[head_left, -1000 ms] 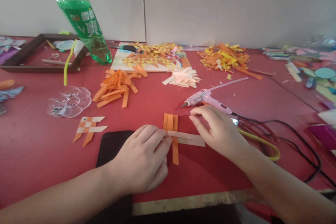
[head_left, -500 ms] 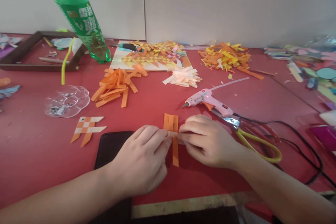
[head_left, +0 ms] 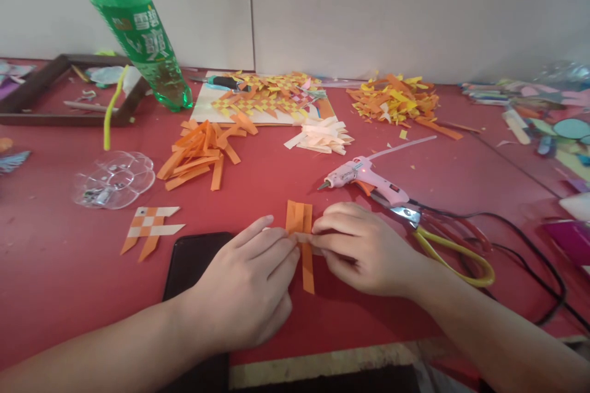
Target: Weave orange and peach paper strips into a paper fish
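Note:
Orange paper strips [head_left: 299, 216] stand up between my two hands, and one hangs down toward the table edge. A pale strip crosses them, mostly covered by my fingers. My left hand [head_left: 251, 279] pinches the left side of this piece, index finger lifted. From the right, my right hand [head_left: 362, 249] pinches the other side, its fingertips touching the crossing. To the left lies a woven orange and white paper fish [head_left: 150, 227]. A black phone [head_left: 196, 258] is partly under my left forearm. Behind are piles of orange strips [head_left: 200, 153] and pale strips [head_left: 324, 134].
A pink glue gun [head_left: 357, 177] and yellow-handled scissors [head_left: 456, 258] lie right of my right hand, with a black cable [head_left: 525, 233]. A clear flower-shaped palette [head_left: 115, 179], green bottle [head_left: 138, 37] and dark frame [head_left: 55, 118] are at left. A heap of scraps [head_left: 394, 99] sits behind.
My left index finger has lifted away from the paper strips. The right hand keeps its pinch nearly unmoved. The view has shifted slightly.

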`<move>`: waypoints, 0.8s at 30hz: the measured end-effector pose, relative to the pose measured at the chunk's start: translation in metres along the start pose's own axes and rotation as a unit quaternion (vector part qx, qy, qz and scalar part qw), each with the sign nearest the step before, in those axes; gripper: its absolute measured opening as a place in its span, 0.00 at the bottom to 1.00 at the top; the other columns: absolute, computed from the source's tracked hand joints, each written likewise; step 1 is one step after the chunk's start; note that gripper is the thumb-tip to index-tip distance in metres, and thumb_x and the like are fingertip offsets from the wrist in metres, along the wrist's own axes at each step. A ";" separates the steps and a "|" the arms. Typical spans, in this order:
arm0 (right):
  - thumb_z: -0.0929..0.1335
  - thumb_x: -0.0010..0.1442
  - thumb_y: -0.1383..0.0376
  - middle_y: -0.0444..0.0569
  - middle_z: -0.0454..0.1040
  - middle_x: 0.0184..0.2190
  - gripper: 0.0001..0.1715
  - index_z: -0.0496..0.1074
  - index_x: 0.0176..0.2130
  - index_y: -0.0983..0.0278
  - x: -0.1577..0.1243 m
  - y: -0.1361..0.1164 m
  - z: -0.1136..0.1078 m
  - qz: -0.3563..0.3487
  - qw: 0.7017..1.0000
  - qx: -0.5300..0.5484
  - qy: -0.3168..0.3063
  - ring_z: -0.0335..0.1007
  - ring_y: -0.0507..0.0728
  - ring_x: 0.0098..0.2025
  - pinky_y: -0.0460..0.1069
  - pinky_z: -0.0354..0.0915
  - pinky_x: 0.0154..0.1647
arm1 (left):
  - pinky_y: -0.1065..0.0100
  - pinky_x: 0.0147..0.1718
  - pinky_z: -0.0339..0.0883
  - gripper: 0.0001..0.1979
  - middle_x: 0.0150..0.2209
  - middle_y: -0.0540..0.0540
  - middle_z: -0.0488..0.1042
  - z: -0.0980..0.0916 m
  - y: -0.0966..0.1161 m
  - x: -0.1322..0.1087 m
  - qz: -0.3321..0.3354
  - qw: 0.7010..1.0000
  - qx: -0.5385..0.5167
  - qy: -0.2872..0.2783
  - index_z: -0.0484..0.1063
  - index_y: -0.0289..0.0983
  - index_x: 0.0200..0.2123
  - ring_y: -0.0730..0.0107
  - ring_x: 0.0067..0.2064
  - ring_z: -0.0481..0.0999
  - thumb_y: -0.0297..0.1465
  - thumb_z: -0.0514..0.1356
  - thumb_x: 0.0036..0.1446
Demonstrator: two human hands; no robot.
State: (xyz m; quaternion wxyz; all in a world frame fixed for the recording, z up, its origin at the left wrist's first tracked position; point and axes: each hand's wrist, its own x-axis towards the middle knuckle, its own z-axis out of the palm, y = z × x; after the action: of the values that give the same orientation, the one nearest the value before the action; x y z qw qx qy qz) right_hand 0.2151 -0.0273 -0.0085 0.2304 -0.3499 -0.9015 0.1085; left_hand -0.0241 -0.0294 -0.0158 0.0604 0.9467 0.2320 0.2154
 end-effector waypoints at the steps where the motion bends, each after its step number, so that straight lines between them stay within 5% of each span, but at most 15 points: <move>1: 0.65 0.60 0.72 0.51 0.77 0.38 0.10 0.77 0.38 0.64 0.001 0.000 -0.001 0.005 1.000 0.004 -0.006 0.68 0.58 0.41 0.56 0.67 0.44 | 0.50 0.59 0.62 0.17 0.46 0.39 0.79 0.000 0.000 -0.001 0.001 1.000 -0.001 0.003 0.76 0.28 0.47 0.55 0.48 0.76 0.27 0.54 0.57; 4: 0.66 0.61 0.69 0.48 0.77 0.36 0.09 0.75 0.40 0.62 0.001 0.001 -0.004 0.040 0.999 0.017 -0.010 0.71 0.57 0.38 0.55 0.66 0.42 | 0.49 0.58 0.65 0.16 0.45 0.39 0.80 -0.001 0.000 -0.001 0.001 1.000 -0.002 0.009 0.77 0.29 0.45 0.55 0.47 0.77 0.27 0.55 0.56; 6: 0.68 0.61 0.64 0.48 0.77 0.33 0.04 0.72 0.38 0.62 -0.001 0.006 -0.007 0.126 0.991 0.013 0.051 0.73 0.56 0.36 0.53 0.67 0.40 | 0.48 0.57 0.66 0.16 0.45 0.39 0.80 -0.001 0.000 0.000 0.001 1.000 -0.002 0.011 0.77 0.29 0.44 0.54 0.47 0.78 0.27 0.55 0.56; 9: 0.70 0.59 0.58 0.46 0.78 0.30 0.09 0.70 0.32 0.60 -0.006 0.016 -0.016 0.311 0.931 -0.031 0.189 0.74 0.55 0.33 0.49 0.67 0.36 | 0.47 0.56 0.67 0.16 0.45 0.39 0.80 -0.001 -0.001 0.000 0.007 1.000 -0.002 0.010 0.77 0.29 0.45 0.54 0.46 0.78 0.26 0.55 0.56; 11: 0.71 0.57 0.55 0.45 0.79 0.30 0.12 0.72 0.30 0.60 -0.008 0.026 -0.027 0.395 0.894 -0.065 0.203 0.74 0.54 0.31 0.48 0.66 0.34 | 0.47 0.56 0.67 0.16 0.44 0.39 0.80 0.000 -0.001 0.000 0.008 1.000 -0.004 0.009 0.76 0.28 0.45 0.54 0.46 0.78 0.26 0.54 0.55; 19: 0.64 0.59 0.58 0.52 0.82 0.36 0.13 0.76 0.34 0.61 -0.012 0.057 -0.067 0.482 0.861 -0.120 0.106 0.76 0.61 0.36 0.52 0.63 0.37 | 0.47 0.59 0.64 0.17 0.44 0.39 0.79 -0.001 -0.001 0.000 0.002 1.000 -0.011 -0.007 0.75 0.29 0.46 0.54 0.47 0.76 0.26 0.54 0.56; 24: 0.65 0.59 0.50 0.54 0.78 0.37 0.19 0.73 0.35 0.61 -0.011 0.063 -0.068 0.451 0.884 -0.074 -0.093 0.74 0.61 0.36 0.50 0.62 0.33 | 0.47 0.59 0.64 0.13 0.43 0.40 0.79 -0.002 -0.002 0.000 0.008 1.000 -0.012 0.000 0.76 0.30 0.41 0.55 0.47 0.77 0.26 0.55 0.55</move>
State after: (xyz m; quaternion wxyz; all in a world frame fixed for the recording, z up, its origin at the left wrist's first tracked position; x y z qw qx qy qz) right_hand 0.2921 0.0142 0.0245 0.0446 -0.7233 -0.6688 0.1659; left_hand -0.0254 -0.0273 -0.0147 0.0701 0.9477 0.2213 0.2189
